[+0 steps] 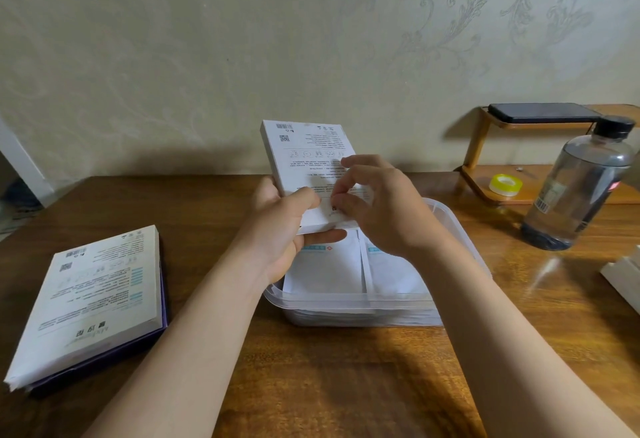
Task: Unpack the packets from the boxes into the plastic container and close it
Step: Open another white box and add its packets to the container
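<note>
Two hands on the flat white cardboard box [308, 160], frame centre, likely light and stiff: my left hand [280, 230] grips its lower edge, my right hand [381, 209] pinches the end flap.

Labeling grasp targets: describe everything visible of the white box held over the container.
The held box is flat, white, cardboard by its look, its face printed with small text, a barcode and a QR code. It is lifted and tilted, far end raised, near end low over the plastic container, where white packets lie. The left hand grips its lower left edge, thumb on the face, fingers beneath. The right hand pinches its near end; whether the flap is open cannot be told.
</note>
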The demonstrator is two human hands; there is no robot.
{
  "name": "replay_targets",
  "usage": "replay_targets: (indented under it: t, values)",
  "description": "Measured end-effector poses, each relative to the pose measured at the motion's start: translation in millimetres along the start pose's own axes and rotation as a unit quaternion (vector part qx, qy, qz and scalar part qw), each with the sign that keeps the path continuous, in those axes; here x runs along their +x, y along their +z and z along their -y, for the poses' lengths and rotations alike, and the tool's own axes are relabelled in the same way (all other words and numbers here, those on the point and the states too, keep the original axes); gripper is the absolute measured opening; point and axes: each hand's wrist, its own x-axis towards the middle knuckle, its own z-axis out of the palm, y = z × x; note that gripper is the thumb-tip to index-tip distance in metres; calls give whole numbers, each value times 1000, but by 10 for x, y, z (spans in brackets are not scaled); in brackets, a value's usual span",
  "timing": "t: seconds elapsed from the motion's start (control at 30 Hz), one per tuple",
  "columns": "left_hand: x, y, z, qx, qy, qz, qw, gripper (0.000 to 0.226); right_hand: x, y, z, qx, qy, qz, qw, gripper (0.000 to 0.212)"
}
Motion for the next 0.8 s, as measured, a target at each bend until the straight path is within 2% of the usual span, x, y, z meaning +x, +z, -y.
replay_targets:
  t: [0.1,0.2,0.37,0.5,0.53,0.6,0.7,0.73,0.8]
  values:
    - [-8,3,-15,-3,2,1,1000,30,10,15,-7,0,19,27,999,14]
    - [10,-27,-12,-14,-3,-7,1000,31,8,-22,-32,88,55,43,994,22]
    - [56,-73,2,-68,2,-27,997,34,-7,-74,-1,191,86,4,978,24]
    - [99,-112,-11,-157,14,-24,987,40,14,-65,42,179,114,-26,977,12]
    - [105,-112,-6,-169,22,-18,985,43,21,-54,55,178,130,-35,975,18]
    - [98,-97,4,-175,35,-1,984,48,49,-27,87,195,181,-74,961,34]
    - [79,-70,16,-161,43,22,986,52,78,-22,146,249,260,-151,921,35]
    - [75,-67,19,-152,47,28,987,54,79,-23,156,263,281,-155,910,37]
    - [70,-58,27,-130,59,38,989,60,68,-18,159,294,306,-115,898,43]
